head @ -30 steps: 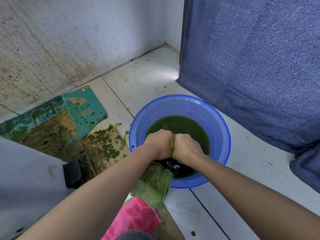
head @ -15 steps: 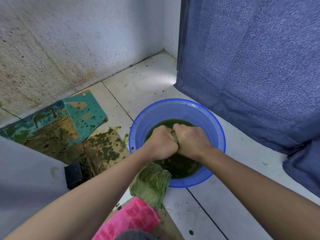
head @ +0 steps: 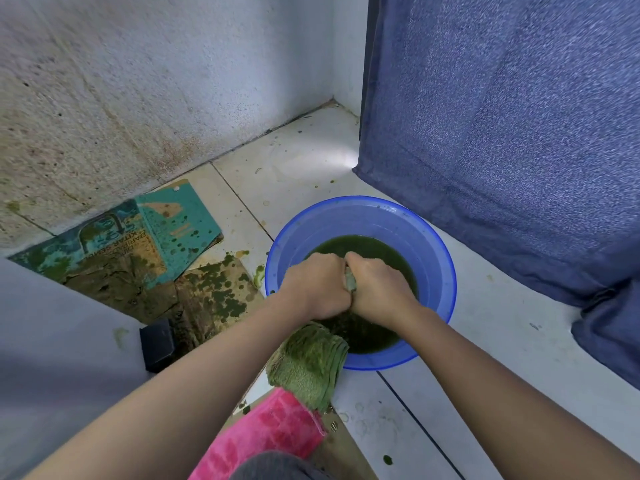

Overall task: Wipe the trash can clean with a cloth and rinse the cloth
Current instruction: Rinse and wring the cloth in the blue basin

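A blue plastic basin (head: 440, 258) stands on the tiled floor, holding dark green water (head: 346, 247). Over it, my left hand (head: 315, 289) and my right hand (head: 379, 289) are pressed together as fists, both gripping a wet green-stained cloth (head: 350, 281); only a small strip of it shows between them. The pale grey side of the trash can (head: 59, 341) fills the lower left, with a green smear on it and a black clip (head: 157, 344) at its edge.
A folded green towel (head: 308, 365) lies against the basin's near rim, and a pink cloth (head: 266, 434) lies below it. Stained cardboard and a teal sheet (head: 173, 226) cover the floor at left. A blue curtain (head: 502, 133) hangs at right; a wall stands behind.
Both hands have lifted a little out of the water and shifted toward the basin's middle, still clenched on the cloth. The view has tilted slightly.
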`<state>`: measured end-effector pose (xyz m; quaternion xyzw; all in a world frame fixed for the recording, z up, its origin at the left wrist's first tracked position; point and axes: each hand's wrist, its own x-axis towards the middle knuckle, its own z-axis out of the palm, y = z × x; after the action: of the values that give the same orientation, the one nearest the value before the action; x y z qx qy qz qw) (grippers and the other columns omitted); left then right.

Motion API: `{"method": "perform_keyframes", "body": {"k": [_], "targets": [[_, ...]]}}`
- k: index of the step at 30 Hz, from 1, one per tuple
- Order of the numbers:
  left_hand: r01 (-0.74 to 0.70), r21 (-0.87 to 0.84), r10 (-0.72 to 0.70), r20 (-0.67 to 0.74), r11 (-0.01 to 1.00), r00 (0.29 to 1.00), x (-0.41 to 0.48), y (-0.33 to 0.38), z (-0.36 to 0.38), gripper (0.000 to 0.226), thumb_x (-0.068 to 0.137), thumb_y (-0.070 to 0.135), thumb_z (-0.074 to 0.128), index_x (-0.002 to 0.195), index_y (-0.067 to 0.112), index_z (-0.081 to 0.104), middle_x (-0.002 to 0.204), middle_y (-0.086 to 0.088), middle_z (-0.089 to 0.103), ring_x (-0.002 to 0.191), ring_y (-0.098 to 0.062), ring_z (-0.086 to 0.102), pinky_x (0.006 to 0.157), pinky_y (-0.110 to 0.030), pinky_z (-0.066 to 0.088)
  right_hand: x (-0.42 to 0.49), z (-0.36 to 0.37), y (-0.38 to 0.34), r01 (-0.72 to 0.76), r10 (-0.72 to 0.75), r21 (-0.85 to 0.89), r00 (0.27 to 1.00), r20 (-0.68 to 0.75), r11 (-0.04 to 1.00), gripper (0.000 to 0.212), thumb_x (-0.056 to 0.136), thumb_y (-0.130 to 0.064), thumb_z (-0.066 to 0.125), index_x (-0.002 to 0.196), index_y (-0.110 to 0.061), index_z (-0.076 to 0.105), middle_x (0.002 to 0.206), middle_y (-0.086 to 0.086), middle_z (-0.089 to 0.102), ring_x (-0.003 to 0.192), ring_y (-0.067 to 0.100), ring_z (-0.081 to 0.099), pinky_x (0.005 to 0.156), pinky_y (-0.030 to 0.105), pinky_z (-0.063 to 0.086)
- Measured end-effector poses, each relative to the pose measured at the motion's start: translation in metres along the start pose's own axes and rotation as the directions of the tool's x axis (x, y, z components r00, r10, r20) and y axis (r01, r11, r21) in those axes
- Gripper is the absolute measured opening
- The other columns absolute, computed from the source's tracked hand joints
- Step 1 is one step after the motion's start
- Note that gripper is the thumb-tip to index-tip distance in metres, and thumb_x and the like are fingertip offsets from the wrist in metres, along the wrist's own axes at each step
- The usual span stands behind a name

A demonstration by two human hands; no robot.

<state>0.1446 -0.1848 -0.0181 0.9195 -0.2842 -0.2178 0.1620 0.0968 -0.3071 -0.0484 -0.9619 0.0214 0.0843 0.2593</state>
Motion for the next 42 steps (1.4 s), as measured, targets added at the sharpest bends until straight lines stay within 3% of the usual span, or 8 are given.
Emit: {"method": "perform_keyframes", "body": {"k": [3, 6, 10, 14, 21, 27, 31, 42], "targets": [[-0.099, 0.430, 0.140, -0.065, 0.898, 0.988, -0.004, -0.004, -0.006, 0.026, 0.085, 0.030, 0.062, 0.097, 0.018, 0.043, 0.073, 0.008, 0.041, 0.070, -0.020, 0.046, 0.050, -0.031, 0.026, 0.003, -0.010, 0.001, -0.160, 0.089, 0.341, 0.973, 0.214, 0.926, 0.061, 0.060, -0.016, 0.091, 0.103, -0.020, 0.049, 0.102, 0.000, 0.060, 0.095, 0.020, 0.060, 0.082, 0.045, 0.053], [-0.143, 0.486, 0.230, -0.123, 0.862, 0.965, -0.002, -0.010, -0.008, 0.035, 0.086, 0.026, 0.063, 0.111, 0.014, 0.042, 0.093, 0.000, 0.043, 0.087, -0.024, 0.048, 0.057, -0.037, 0.033, -0.003, -0.021, 0.004, -0.282, 0.115, 0.576, 0.944, 0.310, 0.767, 0.075, 0.056, -0.013, 0.096, 0.112, -0.015, 0.046, 0.105, 0.002, 0.060, 0.095, 0.017, 0.060, 0.071, 0.030, 0.053], [-0.161, -0.079, 0.155, -0.085, 0.984, 0.984, 0.004, -0.021, -0.008, 0.056, 0.075, 0.022, 0.075, 0.121, 0.016, 0.043, 0.112, -0.008, 0.047, 0.103, -0.027, 0.049, 0.079, -0.041, 0.047, -0.009, -0.035, 0.006, -0.361, 0.115, 0.745, 0.925, 0.362, 0.560, 0.069, 0.068, -0.003, 0.087, 0.121, -0.013, 0.044, 0.099, 0.003, 0.061, 0.074, 0.007, 0.062, 0.051, 0.020, 0.045], [0.211, -0.848, 0.078, 0.283, 0.486, 0.956, -0.007, -0.024, -0.020, 0.072, 0.073, -0.011, 0.076, 0.132, 0.015, 0.043, 0.125, -0.014, 0.061, 0.109, -0.026, 0.066, 0.087, -0.035, 0.057, -0.013, -0.045, 0.014, -0.340, 0.102, 0.836, 0.939, 0.329, 0.431, 0.053, 0.071, 0.004, 0.082, 0.117, -0.006, 0.058, 0.093, 0.006, 0.068, 0.070, 0.011, 0.067, 0.055, 0.021, 0.053], [0.162, -0.987, -0.083, 0.161, 0.007, 0.983, -0.007, -0.025, -0.016, 0.019, 0.094, -0.001, 0.054, 0.105, 0.012, 0.064, 0.095, -0.005, 0.072, 0.079, -0.015, 0.071, 0.070, -0.028, 0.059, -0.015, -0.058, 0.022, -0.247, 0.153, 0.881, 0.968, 0.201, 0.405, 0.056, 0.064, 0.006, 0.082, 0.115, -0.008, 0.063, 0.101, 0.012, 0.071, 0.089, 0.021, 0.071, 0.077, 0.031, 0.061], [0.045, -0.999, -0.257, 0.049, -0.021, 0.965, -0.004, -0.014, -0.022, 0.021, 0.102, 0.001, 0.044, 0.096, 0.007, 0.064, 0.078, -0.004, 0.074, 0.065, -0.012, 0.072, 0.057, -0.026, 0.058, -0.018, -0.059, 0.019, -0.179, 0.142, 0.940, 0.980, 0.143, 0.291, 0.048, 0.067, 0.017, 0.074, 0.105, -0.009, 0.063, 0.106, 0.013, 0.069, 0.093, 0.025, 0.071, 0.078, 0.030, 0.061], [0.056, -0.991, -0.179, 0.077, -0.118, 0.981, -0.006, -0.007, -0.032, 0.020, 0.098, 0.017, 0.055, 0.109, 0.004, 0.066, 0.105, -0.013, 0.074, 0.092, -0.023, 0.073, 0.080, -0.038, 0.061, -0.018, -0.063, 0.011, -0.081, 0.174, 0.990, 0.983, 0.060, 0.117, 0.067, 0.053, 0.007, 0.078, 0.115, -0.008, 0.057, 0.093, 0.007, 0.073, 0.088, 0.021, 0.073, 0.072, 0.031, 0.061], [0.066, -0.995, -0.343, 0.086, -0.068, 0.935, -0.002, -0.007, -0.037, 0.031, 0.097, 0.026, 0.060, 0.116, 0.002, 0.064, 0.104, -0.012, 0.075, 0.086, -0.022, 0.074, 0.075, -0.037, 0.062, -0.022, -0.069, 0.001, 0.186, 0.129, 0.762, 0.934, -0.333, 0.620, 0.039, 0.084, 0.014, 0.066, 0.095, -0.022, 0.072, 0.098, 0.000, 0.072, 0.080, 0.011, 0.073, 0.073, 0.023, 0.059]]}}
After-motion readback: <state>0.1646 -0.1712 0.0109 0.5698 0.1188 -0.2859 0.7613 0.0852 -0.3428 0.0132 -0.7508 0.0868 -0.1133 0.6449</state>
